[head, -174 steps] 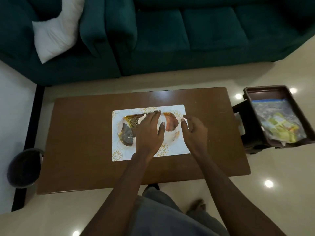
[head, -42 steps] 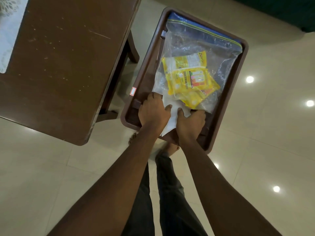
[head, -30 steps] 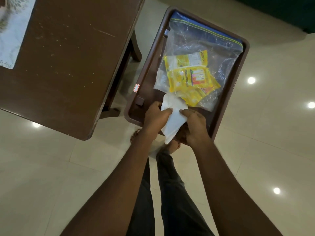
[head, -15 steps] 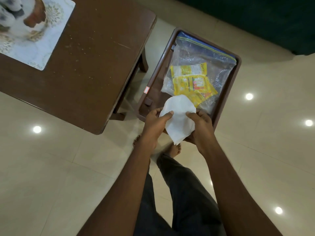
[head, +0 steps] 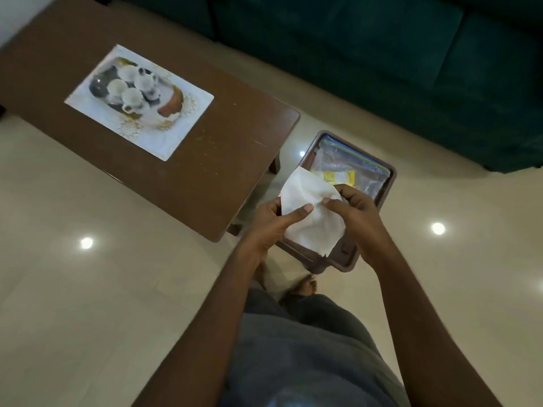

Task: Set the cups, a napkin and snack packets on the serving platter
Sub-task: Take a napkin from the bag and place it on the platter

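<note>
A soft, creased white paper napkin [head: 308, 227] hangs in the air between both hands, above a dark brown plastic tray [head: 346, 257] that sits on the glossy cream floor [head: 88, 289] beside the table. The napkin's upper corner stands up in a point and its lower edge droops, ragged.

The left hand [head: 270, 221] grips the napkin's left side, thumb laid flat across the front and fingers curled behind. The right hand [head: 355, 212] pinches the right edge between thumb and bent fingers. Both forearms reach forward from the bottom of the view, wrists angled inward toward each other.

Inside the tray lies a crinkled clear zip bag [head: 355, 163] with a blue seal strip, and yellow snack packets [head: 338, 176] show through it, partly hidden by the napkin.

On the smooth brown wooden tabletop [head: 205, 171], well apart from the hands, a pale rectangular placemat [head: 164, 136] carries an oval serving platter [head: 172, 105] patterned in dark and orange-brown. Four small white cups [head: 117, 88] stand clustered on its left part. A dark teal upholstered sofa [head: 352, 54] fills the background.
</note>
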